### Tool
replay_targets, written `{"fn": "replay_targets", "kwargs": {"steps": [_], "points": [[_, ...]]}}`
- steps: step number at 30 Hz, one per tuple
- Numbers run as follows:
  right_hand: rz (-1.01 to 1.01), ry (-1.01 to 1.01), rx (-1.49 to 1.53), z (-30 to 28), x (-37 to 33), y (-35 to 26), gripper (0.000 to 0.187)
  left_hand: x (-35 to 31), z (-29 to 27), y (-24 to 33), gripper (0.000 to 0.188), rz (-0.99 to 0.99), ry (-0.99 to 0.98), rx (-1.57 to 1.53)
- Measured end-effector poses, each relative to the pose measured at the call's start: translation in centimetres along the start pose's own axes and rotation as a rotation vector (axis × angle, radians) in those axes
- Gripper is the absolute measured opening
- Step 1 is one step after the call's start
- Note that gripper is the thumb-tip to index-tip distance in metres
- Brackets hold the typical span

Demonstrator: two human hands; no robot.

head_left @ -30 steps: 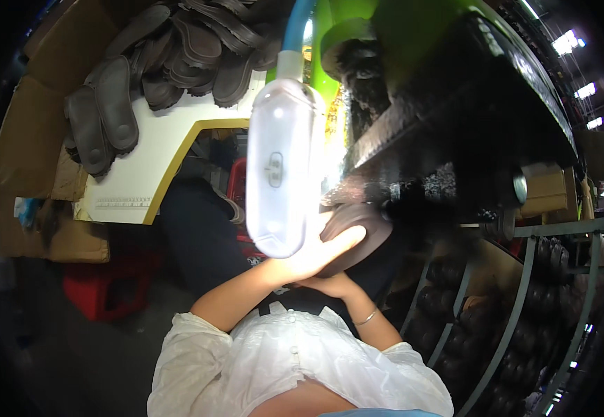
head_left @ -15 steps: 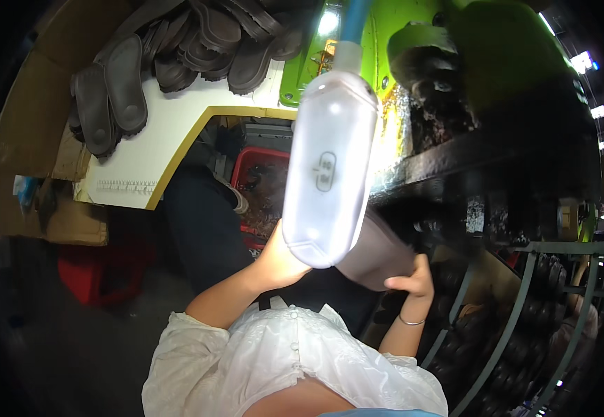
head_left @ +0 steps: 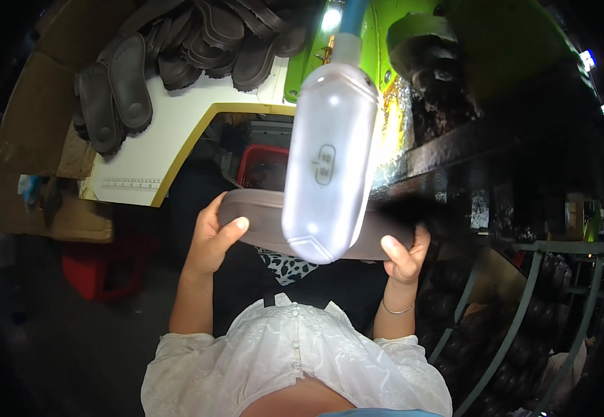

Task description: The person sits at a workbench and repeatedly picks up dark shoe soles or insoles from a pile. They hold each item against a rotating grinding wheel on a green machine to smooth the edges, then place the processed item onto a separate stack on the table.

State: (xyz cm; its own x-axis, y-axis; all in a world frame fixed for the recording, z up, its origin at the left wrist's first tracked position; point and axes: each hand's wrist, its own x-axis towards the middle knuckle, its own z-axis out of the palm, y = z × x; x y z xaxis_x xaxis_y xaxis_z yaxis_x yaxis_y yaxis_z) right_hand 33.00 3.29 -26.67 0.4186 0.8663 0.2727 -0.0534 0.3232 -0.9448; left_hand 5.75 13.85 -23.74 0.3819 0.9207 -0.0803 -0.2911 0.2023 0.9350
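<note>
A grey-brown shoe sole (head_left: 256, 214) is held level in front of my body, one end in each hand. My left hand (head_left: 213, 238) grips its left end, with the thumb on the near face. At the right end my right hand (head_left: 405, 258) is closed on it, thumb likewise toward me. The middle of the sole is hidden behind a translucent white, pill-shaped lamp (head_left: 329, 167). Similar soles (head_left: 129, 83) lie piled on the white table (head_left: 128, 170) at the far left.
A green machine (head_left: 378, 42) with dark, grimy metal parts stands at the far right. Under the table's cutout is a red bin (head_left: 252, 167). A red stool (head_left: 103, 267) stands at lower left. On the right, a metal rack (head_left: 500, 333) holds dark items. Cardboard (head_left: 30, 132) borders the left.
My left hand has moved left and up, coming out from behind the lamp to the sole's left end. The sole has swung from a slant to nearly level. My right hand has shifted slightly left.
</note>
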Motion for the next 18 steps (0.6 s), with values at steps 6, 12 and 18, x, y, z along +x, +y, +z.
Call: {"fn": "replay_targets", "kwargs": {"steps": [6, 12, 18], "points": [[0.035, -0.168, -0.229, 3.2, 2.1, -1.1, 0.034, -0.9, -2.5, -2.2, 0.029, -0.276, -0.101, 0.171], [0.023, -0.290, -0.214, 6.0, 4.1, -2.5, 0.030, -0.5, 1.1, -6.2, 0.038, -0.314, -0.672, 0.638], [0.238, -0.178, 0.162, 5.2, 2.8, -0.1, 0.029, 2.4, 7.8, -2.5, 0.023, 0.196, -0.203, 0.426]]}}
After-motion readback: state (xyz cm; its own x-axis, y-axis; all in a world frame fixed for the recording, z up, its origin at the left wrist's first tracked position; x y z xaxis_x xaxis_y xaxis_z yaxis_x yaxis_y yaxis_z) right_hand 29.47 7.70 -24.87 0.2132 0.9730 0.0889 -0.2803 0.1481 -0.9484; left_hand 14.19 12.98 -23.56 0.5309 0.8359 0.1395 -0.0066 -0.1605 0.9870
